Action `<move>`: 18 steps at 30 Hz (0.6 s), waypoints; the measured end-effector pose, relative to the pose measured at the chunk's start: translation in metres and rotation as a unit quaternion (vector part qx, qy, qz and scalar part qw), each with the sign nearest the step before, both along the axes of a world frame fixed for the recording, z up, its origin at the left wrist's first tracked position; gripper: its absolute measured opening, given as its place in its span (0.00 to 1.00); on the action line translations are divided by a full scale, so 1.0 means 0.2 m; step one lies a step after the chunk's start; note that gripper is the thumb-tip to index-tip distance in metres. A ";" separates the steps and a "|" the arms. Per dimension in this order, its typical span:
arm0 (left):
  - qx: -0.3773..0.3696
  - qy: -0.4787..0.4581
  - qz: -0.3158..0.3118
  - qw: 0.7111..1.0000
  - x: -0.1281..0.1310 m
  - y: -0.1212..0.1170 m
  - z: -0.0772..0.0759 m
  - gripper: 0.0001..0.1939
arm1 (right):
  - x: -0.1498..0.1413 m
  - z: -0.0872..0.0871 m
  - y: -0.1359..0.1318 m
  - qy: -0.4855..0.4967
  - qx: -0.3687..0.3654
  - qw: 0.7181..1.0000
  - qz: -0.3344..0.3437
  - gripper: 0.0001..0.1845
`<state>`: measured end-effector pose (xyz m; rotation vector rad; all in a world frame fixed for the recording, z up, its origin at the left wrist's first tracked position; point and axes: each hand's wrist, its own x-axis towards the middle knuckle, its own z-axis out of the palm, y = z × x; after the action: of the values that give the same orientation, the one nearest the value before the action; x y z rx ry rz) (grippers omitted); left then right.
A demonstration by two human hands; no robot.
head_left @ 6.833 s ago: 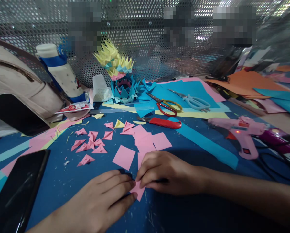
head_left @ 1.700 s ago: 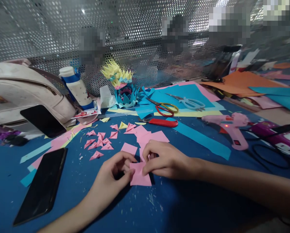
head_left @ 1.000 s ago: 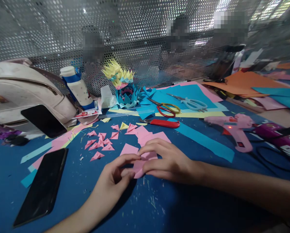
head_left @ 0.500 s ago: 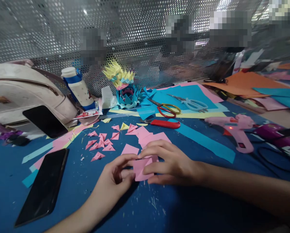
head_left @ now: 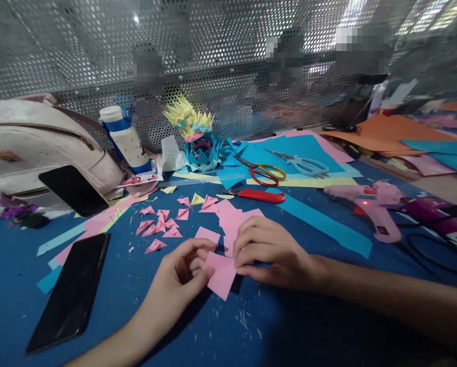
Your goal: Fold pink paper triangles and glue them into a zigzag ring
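A small square of pink paper (head_left: pixel 221 278) is held between my two hands, one corner pointing down towards me. My left hand (head_left: pixel 188 267) pinches its left side, thumb on top and fingers beneath. At its right corner, the fingertips of my right hand (head_left: pixel 268 255) are closed on the paper. Just beyond my hands lie more pink paper squares (head_left: pixel 228 214), overlapping one another. Several small folded pink triangles (head_left: pixel 161 224) are scattered to the left of them, with a yellow folded piece (head_left: pixel 196 199) close by.
A red cutter (head_left: pixel 262 195), scissors (head_left: pixel 264 173) and blue-handled scissors (head_left: pixel 308 165) lie behind. A pink glue gun (head_left: pixel 369 204) with cables is on the right. Two phones (head_left: pixel 70 295), a bag (head_left: pixel 41 148) and a bottle (head_left: pixel 125 137) are left. A folded-paper model (head_left: pixel 201 150) stands at the back.
The pink square has turned so that a corner points down, and its face shows flatter. My right hand's fingers have drawn in to its right corner.
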<state>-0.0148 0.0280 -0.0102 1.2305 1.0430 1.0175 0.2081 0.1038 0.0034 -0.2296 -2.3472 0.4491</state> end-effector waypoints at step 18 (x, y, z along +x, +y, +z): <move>0.259 0.276 -0.136 0.915 -0.05 0.00 0.04 0.24 | 0.01 -0.06 -0.02 -0.126 0.100 0.983 0.085 0.04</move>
<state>-0.0246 0.0275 -0.0023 2.1258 1.0041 0.7587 0.2096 0.0988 -0.0086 0.0120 -2.6532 0.2736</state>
